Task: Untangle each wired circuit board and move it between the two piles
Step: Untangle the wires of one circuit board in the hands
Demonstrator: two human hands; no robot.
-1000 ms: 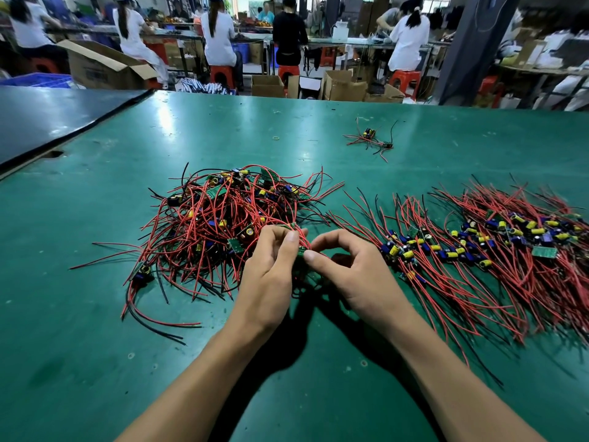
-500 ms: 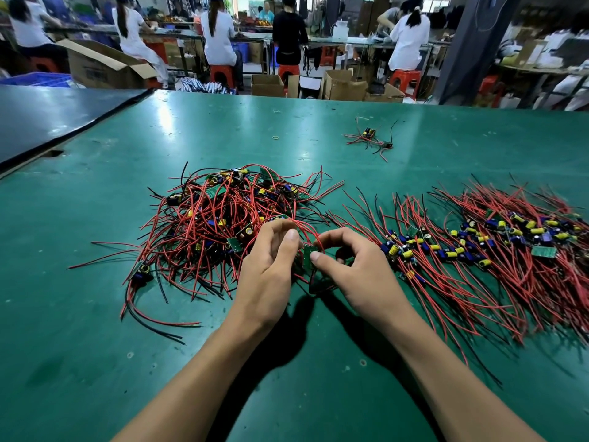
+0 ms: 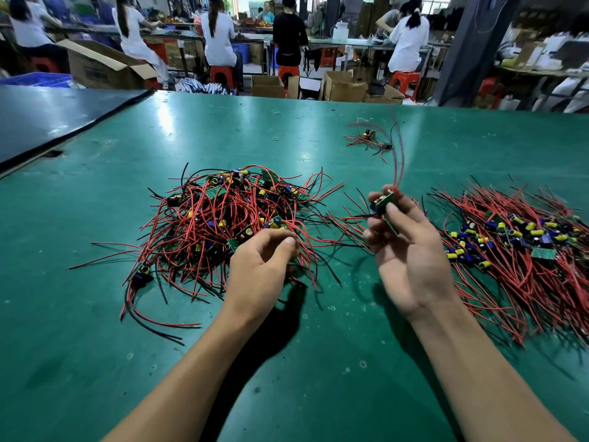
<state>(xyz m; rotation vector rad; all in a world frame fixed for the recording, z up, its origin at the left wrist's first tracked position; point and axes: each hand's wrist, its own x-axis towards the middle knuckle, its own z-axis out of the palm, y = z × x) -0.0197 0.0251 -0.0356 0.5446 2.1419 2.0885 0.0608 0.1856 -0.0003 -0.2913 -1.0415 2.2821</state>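
Observation:
A tangled pile of small green circuit boards with red and black wires lies left of centre on the green table. A spread pile of the same boards lies at the right. My right hand is raised between the piles and pinches one circuit board, whose red wires swing upward, blurred. My left hand rests at the near edge of the tangled pile with its fingers curled among red wires; whether it grips any is hidden.
A single stray wired board lies farther back on the table, with a small rubber band to its left. A darker table adjoins at the far left. Cardboard boxes and seated workers are beyond the far edge.
My right hand has lifted a board up and to the right, away from the tangled pile, its wires now free and whipping upward. My left hand stayed at the pile's edge.

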